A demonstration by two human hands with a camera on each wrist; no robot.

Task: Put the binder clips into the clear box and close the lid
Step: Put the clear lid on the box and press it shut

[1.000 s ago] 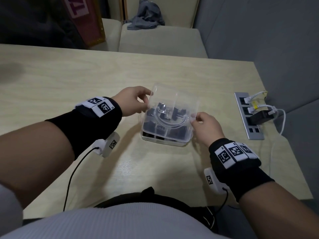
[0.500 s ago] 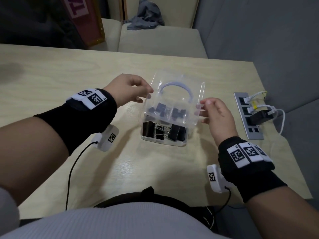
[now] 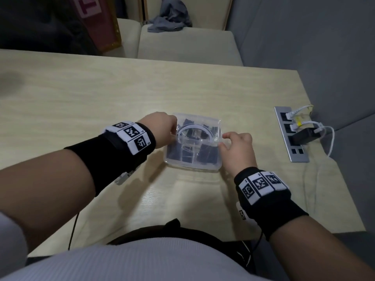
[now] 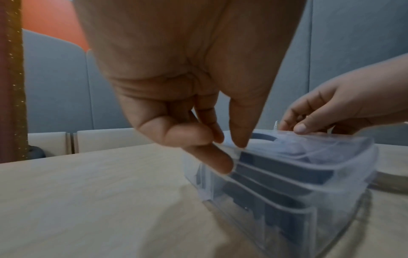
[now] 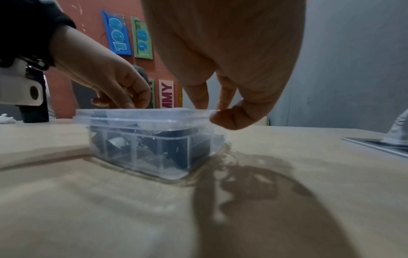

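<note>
One clear box sits on the light wooden table, in front of the person and between both hands, with its one clear lid lying down over the top. In the right wrist view the lid looks level on the rim, though whether it has snapped fully shut cannot be told. The black binder clips are inside the box; through the plastic they blur together, so an exact count is not possible, but at least four dark bodies show in the head view, along with some wire handles. One curved white handle lies flat on the lid. The left hand pinches the lid's left edge, thumb tip on top and fingers curled at the rim, as the left wrist view shows. The right hand pinches the right edge, two fingers on top and the thumb tucked under the lip. Each wrist carries one black band with three square markers facing the head camera. To the right, set into the table, is one silver power strip with two white plugs and one black adapter in it. Beyond the far edge are two beige seat cushions, and one grey cloth lies on the farther one.
</note>
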